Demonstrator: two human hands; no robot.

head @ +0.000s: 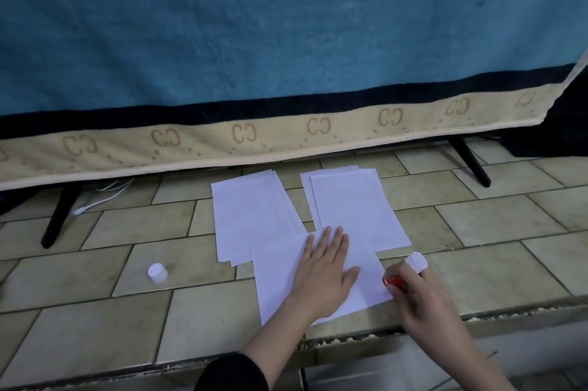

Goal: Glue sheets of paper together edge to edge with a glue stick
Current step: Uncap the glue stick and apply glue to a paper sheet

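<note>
A white sheet of paper (280,282) lies on the tiled surface in front of me. My left hand (324,273) rests flat on it with straight fingers. My right hand (420,298) grips a red glue stick (394,281) with a white end (416,261), its red end touching the sheet's right edge. Two stacks of white paper lie behind: the left stack (251,215) and the right stack (353,206). A white cap (157,272) stands alone on the tiles to the left.
A striped blue, red and beige towel (286,72) hangs behind the papers over a frame with black legs (59,215). A white cable (105,196) lies under it at the left. The tiled ledge's front edge (350,339) runs beneath my arms.
</note>
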